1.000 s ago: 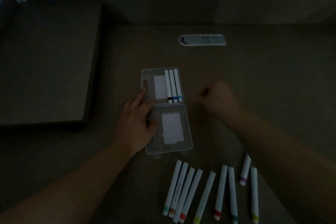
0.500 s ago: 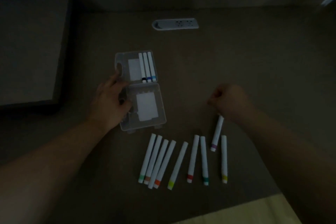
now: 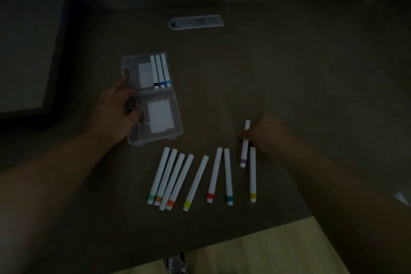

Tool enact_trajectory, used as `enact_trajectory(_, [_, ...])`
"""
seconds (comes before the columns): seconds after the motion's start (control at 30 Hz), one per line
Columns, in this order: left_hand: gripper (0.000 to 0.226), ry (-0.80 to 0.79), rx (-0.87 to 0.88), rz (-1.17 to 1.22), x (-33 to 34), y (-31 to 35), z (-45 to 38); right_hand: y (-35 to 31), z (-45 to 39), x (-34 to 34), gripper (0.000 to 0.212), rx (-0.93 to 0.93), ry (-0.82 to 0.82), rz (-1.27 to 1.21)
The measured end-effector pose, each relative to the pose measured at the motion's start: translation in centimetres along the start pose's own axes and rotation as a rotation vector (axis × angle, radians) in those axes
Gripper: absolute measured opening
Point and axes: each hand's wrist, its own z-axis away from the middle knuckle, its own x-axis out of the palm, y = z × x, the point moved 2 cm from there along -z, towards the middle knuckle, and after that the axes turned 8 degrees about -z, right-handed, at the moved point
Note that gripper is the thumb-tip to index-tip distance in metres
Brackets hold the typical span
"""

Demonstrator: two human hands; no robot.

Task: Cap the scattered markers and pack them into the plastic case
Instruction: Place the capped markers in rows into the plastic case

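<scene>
Dim light covered the brown worktop (image 3: 289,73), where the right hand (image 3: 270,133) pinched a light, stiff, smooth purple-banded marker (image 3: 244,151) mid-barrel, well right of the open plastic case (image 3: 155,98) steadied by the left hand (image 3: 117,111).

The open case (image 3: 153,100) lies on the table (image 3: 289,69), left of centre, one half at 12 o'clock of the other. Three markers (image 3: 160,71) lie side by side in the far half, against its 3 o'clock wall. The left hand (image 3: 115,113) rests on the case's 9 o'clock edge. At 6 o'clock of the case, eight markers (image 3: 195,178) lie in a row on the table, running roughly 12 to 6. At the row's 3 o'clock end, the right hand (image 3: 266,133) holds one marker (image 3: 244,144), just beside the last in the row. A socket strip (image 3: 195,22) sits in the table at 12 o'clock, well apart from the case. A box (image 3: 26,46) stands at 9 o'clock.
</scene>
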Motion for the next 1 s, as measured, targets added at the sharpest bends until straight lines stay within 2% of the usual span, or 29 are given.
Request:
enact_trajectory(0.27, [0.049, 0.005, -0.056, 0.014, -0.8, 1.2, 0.6, -3.8, -1.7, 0.8, 0.023, 0.027, 0.012, -0.075])
enact_trajectory(0.5, [0.055, -0.014, -0.049, 0.025, -1.5, 1.4, 0.6, -11.5, -4.0, 2.5, 0.026, 0.023, -0.042, -0.103])
enact_trajectory(0.77, [0.065, -0.079, -0.054, 0.071, -0.9, 0.3, 0.2, -20.7, -6.8, 6.2, 0.018, -0.095, -0.106, -0.166])
enact_trajectory(1.0, [0.070, -0.091, -0.074, 0.110, -0.5, -0.1, -0.1, -26.4, -9.3, 10.6, 0.023, -0.231, -0.067, -0.018])
